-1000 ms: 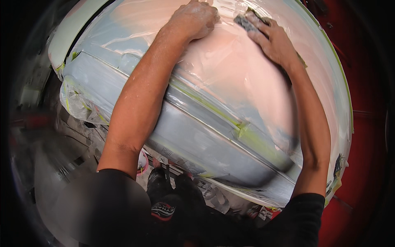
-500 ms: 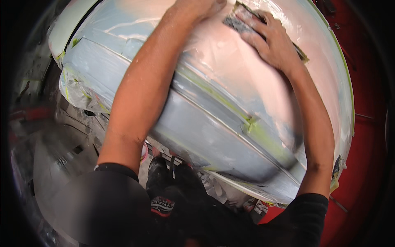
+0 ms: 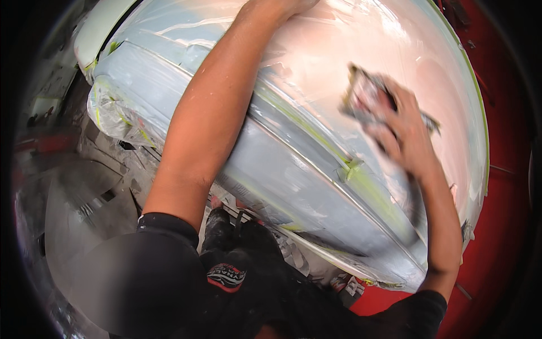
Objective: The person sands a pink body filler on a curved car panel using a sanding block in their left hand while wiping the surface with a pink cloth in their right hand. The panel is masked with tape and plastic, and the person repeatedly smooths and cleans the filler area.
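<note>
Right of centre, the right hand (image 3: pixel 403 133) has slid down the primed panel (image 3: pixel 293 169), its grip pinching a sanding pad (image 3: pixel 367 99); the left hand's grip is out of frame, so I cannot tell.

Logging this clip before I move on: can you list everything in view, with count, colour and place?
panel: one, pale grey-blue below and pinkish white above, curved, fills the middle and top of the view
tape: several strips, yellow-green, along the panel's crease and edges
masking sheet: one, clear crinkled plastic, at the panel's left end
sanding block: one, grey, blurred, on the upper right of the panel
floor: red at the right; grey and cluttered at the left
shoes: dark, below the panel at centre
left hand: mostly cut off by the top edge, forearm across the panel
right hand: over the sanding block, on the panel
</note>
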`<state>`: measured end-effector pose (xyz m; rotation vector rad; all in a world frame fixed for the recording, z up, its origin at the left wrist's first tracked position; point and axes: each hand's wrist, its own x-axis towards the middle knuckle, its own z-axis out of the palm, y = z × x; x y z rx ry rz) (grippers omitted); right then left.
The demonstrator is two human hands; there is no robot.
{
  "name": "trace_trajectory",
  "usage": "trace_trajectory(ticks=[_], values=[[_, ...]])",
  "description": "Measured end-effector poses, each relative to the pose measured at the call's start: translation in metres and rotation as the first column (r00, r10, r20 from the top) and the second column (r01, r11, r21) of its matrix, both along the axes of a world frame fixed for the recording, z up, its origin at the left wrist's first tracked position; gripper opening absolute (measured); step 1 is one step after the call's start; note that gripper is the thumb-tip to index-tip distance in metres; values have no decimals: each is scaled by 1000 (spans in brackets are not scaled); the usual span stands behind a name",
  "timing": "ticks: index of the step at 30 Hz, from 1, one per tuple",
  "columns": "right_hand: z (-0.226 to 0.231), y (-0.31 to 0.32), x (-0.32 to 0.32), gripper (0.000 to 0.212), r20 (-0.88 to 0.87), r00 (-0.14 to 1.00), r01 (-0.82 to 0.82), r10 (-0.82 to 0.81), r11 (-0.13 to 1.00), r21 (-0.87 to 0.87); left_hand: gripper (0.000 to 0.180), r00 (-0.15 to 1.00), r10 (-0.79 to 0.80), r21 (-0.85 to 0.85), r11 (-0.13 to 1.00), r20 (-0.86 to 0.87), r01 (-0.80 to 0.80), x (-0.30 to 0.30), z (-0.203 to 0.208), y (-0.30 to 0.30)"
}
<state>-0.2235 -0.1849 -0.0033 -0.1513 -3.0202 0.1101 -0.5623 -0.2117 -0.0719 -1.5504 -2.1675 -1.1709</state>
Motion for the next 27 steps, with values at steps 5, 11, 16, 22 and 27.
trace_trajectory(ticks=[5,11,16,22,27], values=[[-16,19,-100,39,-141,988,-42,54,995,87,30,982,20,96,995,-190,-1,-49,-32,24],[9,-24,25,40,53,999,-3,4,1000,-6,31,997,62,-103,993,-34,-65,-34,-16,4],[1,-25,-39,40,-5,998,-64,64,998,26,32,992,101,163,980,74,-112,-20,-22,9],[-16,-22,-96,39,-91,995,-38,41,999,39,33,993,81,-3,997,82,-81,-46,-34,28],[6,-41,-10,44,74,997,41,-38,998,-43,37,991,67,80,994,120,-77,-42,-24,15]])
